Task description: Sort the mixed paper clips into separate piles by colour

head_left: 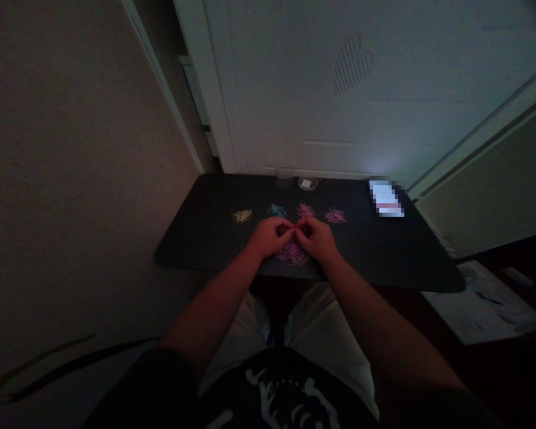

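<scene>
My left hand (271,235) and my right hand (315,236) meet fingertip to fingertip above the dark table (196,238). Both are closed in a pinch; whatever sits between the fingertips is too small and dim to make out. Just below them lies a mixed heap of thin pink and purple pieces (292,254), partly covered by the hands. Beyond the hands, smaller piles form a row: yellowish pieces (242,215), blue pieces (277,210), pink pieces (305,210) and purple-pink pieces (335,215).
Near the table's back edge stand a clear round container (284,176) and a clear round lid (308,183) with a white label. A lit phone (386,198) lies at the back right. A white door panel (295,113) rises behind the table, and a wall (93,179) is at left.
</scene>
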Motion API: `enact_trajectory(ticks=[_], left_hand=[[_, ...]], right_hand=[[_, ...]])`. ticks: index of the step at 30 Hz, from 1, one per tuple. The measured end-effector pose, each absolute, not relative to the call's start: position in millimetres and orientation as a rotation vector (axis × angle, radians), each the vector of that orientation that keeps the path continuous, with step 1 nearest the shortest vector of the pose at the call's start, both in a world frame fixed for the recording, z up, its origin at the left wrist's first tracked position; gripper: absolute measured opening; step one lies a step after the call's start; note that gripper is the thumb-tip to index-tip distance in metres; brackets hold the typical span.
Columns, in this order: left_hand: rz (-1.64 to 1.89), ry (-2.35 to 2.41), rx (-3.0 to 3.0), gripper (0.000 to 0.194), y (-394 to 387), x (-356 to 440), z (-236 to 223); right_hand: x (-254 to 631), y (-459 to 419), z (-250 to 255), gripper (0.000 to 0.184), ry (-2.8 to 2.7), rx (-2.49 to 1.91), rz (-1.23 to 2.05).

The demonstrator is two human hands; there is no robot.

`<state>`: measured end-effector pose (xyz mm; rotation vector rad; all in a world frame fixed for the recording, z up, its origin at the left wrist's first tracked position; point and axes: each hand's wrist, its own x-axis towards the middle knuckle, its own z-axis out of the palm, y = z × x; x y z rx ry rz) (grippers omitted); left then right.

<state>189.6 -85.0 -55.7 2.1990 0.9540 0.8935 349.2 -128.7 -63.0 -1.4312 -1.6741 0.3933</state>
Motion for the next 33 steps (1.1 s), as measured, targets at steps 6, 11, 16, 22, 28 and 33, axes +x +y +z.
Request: enact_trajectory(ticks=[6,11,16,22,28,33], left_hand=[[0.851,1.047,2.261,0.008,-86.8,189.8,-53.6],[0.809,1.029,2.337,0.002,-87.1,189.2,-54.5],[0.880,0.995,2.311,0.006,-87.6,188.7,-53.4],[0.901,0.951,2.270,0.020,-88.5,189.4,-50.6],[0.912,1.027,2.291,0.017,-87.0,189.5,-52.9],[0.933,1.045,2.292,0.010,-86.4,190.0,-54.3]], right_hand=[[347.2,-129.2,-60.9,0.003,-1.722,-1.433,0.325],[348.7,-128.3,-61.4,0.003,-1.581,-1.450,0.271],[349.4,-128.5,-61.7,0.005,-1.591,-1.419,0.318],[349.4,-128.5,-62.0,0.008,-1.599,-1.428,0.351],[349.8,-128.5,-62.0,0.008,-1.632,-1.428,0.349],[348.3,-129.5,-60.8,0.008,-1.685,-1.413,0.351]])
